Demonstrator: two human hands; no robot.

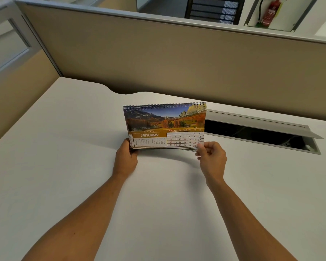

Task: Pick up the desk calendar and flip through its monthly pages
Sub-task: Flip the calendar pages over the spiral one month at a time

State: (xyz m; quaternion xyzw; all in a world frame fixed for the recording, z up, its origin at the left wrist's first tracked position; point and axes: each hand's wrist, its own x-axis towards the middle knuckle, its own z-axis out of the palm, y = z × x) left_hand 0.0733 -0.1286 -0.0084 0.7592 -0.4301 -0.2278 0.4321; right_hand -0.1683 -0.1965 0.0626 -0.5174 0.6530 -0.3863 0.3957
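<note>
Fingertips [201, 147] of the right hand [212, 157] pinch the lower right corner of the desk calendar [165, 126], with the thumb on the front of the January page and the other fingers curled behind it. On the other side the left hand [125, 159] closes around the lower left corner, its thumb along the edge and the rest of its fingers hidden behind the card. The calendar is held up between both hands, above the white desk [64, 166] and facing the person, with the spiral binding [165, 105] at the top; its shadow on the desk suggests that it does not rest there, but the bottom edge is partly covered, so I cannot be fully sure. The picking up seems done, and the flipping has not begun, because January, the first page, is in front. For the next move I think the right fingers must separate only this one sheet from the pile, lift it and turn it over the spiral to the back, while the left hand keeps the base steady. The sheets are thin and lie close together, so taking two at once is a risk.
</note>
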